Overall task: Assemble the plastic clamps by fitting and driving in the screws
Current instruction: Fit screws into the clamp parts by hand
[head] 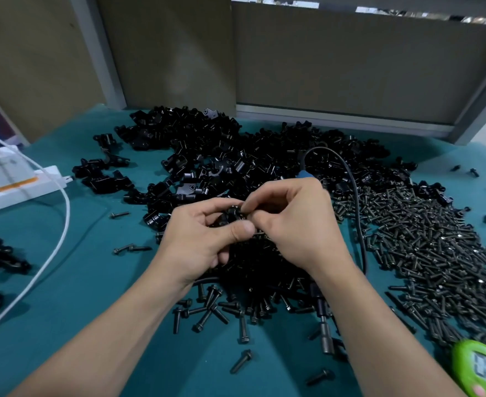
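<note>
The left grip (204,239), the person's left hand, is clenched round a black clamp (231,215), thumb across its near face and fingers curled behind. The clamp is held above the bench (98,296), over the near edge of the heaps. The right grip (293,222) meets it from 3 o'clock. Its forefinger and thumb are pinched on what looks to be a screw (244,211), which is mostly hidden by the fingertips.

The move in hand seems to be seating that screw by finger, and it turns on one line. The screw lies just at 3 o'clock of the clamp and touches it. Its long axis seems to run roughly 3 to 9, tip toward the clamp, though I cannot tell whether it has entered the hole. The right grip is the nearer and does the feeding while the left steadies.

The driver (324,328) lies on the bench at 5 o'clock of the hands, nearer the right one. Its long axis runs about 12 to 6 and its tip points to 6. Loose clamps (196,144) are heaped at 12 o'clock and loose screws (425,239) are spread out at 3 to 4 o'clock.
</note>
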Motion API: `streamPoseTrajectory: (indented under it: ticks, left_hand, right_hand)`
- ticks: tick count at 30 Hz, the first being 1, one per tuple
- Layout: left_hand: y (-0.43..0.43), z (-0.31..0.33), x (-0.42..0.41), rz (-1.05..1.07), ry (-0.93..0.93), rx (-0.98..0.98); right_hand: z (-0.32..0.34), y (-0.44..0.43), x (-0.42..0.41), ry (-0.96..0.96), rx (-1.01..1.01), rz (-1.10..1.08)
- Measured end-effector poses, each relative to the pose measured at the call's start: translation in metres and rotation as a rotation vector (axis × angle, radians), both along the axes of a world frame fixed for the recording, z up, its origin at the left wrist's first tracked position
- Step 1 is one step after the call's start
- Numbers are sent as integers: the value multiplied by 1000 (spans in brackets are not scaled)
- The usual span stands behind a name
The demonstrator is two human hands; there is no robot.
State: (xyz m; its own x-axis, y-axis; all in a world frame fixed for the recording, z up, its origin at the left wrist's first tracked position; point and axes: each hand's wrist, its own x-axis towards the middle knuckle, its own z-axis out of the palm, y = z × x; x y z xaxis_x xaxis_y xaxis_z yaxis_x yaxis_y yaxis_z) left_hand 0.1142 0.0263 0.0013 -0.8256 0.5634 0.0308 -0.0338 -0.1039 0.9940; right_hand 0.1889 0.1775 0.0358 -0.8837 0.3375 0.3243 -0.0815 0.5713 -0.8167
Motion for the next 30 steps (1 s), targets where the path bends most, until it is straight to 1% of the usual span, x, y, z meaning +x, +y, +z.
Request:
streamPoseTrajectory:
  ticks: [1,2,3,5,7,9,10,12,14,17,18,19,21,22,23,25,27,30]
  left_hand:
    - [-1,0,-2,2,-6,8]
    - [-2,1,-3,3,-10,16]
    - [-2,1,-4,7,-11,24]
    - [-2,1,-4,32,-4,27]
    - [1,0,0,98,11,4]
    - [5,-3,3,154,30,-29]
    - [6,-4,4,154,24,-26]
    - [7,-4,7,123,-50,10]
    - [6,-2,6,65,-148,18]
    - [-1,5,-1,-171,-265,-43]
    - [-4,7,-4,-216,-273,-60]
    - [-6,8,-6,-227,-275,-66]
    - [-6,8,-6,-189,-278,-65]
    - [-5,8,-4,-170,-285,-64]
    - [-3,8,-3,-161,-300,-64]
    - [-2,7,-2,-175,-362,-53]
    - [-3,7,-5,-185,-423,-34]
    - [-6,9,-10,-198,-458,-56]
  right_hand:
    - [3,-1,1,16,115,-10]
    - [4,-3,2,33,187,-12]
    - [5,-3,2,49,201,-8]
    - [6,0,2,45,108,6]
    - [6,4,2,2,-3,16]
    - [5,6,3,-23,-48,13]
    - [5,5,3,-19,-37,11]
    - [6,5,3,5,28,28]
    - [10,6,5,17,136,43]
    - [14,3,7,9,399,37]
    - [15,2,7,9,424,38]
    - [16,2,7,4,391,51]
    - [19,6,8,-11,251,73]
    - [19,8,8,-19,213,71]
    - [19,9,9,-27,216,67]
    - [17,5,10,-33,308,54]
    - [16,-2,9,-12,383,53]
    - [13,-3,8,44,445,66]
